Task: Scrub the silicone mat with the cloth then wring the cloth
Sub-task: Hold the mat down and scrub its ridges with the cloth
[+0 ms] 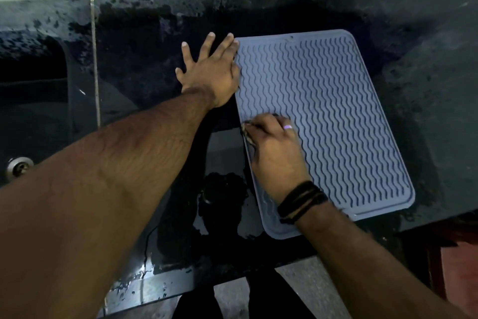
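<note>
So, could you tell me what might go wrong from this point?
The silicone mat overhangs the wet counter's front edge, and the left hand pins only its far corner, so scrubbing could slide it off. The right hand covers most of the cloth, so knuckles may drag over the ridges.

Silicone mat [333,117] flat on the worktop [426,111], left hand [209,70] at its far left corner, right hand [274,153] with cloth [248,137] on its left edge, sink drain [19,166] far left

Both forearms are bare; the right hand [274,153] wears a pale ring [287,127], with black cord bands [301,201] wrapping its wrist.
</note>
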The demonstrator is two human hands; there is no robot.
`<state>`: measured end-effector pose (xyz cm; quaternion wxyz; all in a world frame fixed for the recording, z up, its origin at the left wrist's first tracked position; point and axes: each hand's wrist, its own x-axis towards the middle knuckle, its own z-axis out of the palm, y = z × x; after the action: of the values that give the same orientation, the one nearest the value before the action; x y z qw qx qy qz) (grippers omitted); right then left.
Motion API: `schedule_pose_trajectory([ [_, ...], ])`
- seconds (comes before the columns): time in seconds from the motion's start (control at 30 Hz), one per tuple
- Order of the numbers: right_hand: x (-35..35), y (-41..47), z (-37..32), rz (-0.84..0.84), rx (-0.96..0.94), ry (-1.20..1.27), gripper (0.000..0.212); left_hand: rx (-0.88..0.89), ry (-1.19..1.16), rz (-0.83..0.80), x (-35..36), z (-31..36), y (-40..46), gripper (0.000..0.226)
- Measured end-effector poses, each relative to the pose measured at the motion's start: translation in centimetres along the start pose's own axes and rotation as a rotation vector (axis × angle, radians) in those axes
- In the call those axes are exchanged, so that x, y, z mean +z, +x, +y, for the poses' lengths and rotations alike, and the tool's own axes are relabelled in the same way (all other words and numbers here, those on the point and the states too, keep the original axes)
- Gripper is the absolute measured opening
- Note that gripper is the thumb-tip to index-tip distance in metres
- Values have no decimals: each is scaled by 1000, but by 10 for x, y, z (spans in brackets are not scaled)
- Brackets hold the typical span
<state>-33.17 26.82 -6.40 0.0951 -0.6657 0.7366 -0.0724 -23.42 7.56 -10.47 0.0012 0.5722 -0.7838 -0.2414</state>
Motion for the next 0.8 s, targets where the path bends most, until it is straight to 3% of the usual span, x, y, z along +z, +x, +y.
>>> schedule_pose_trajectory([
  [0.2, 4, 31, -4, 36, 23, 9, 39, 27, 18, 6, -2, 2, -3, 61],
  [0.43, 0, -17, 0, 32, -6, 32, 43, 20, 8, 7, -5, 3, -5, 61],
  [0.63, -3, 24, -4, -23, 10, 11, 43, 20, 28, 2, -4, 4, -4, 61],
  [0.8, -5, -32, -3, 0, 11, 58, 46, 16, 10, -6, -5, 3, -3, 62],
])
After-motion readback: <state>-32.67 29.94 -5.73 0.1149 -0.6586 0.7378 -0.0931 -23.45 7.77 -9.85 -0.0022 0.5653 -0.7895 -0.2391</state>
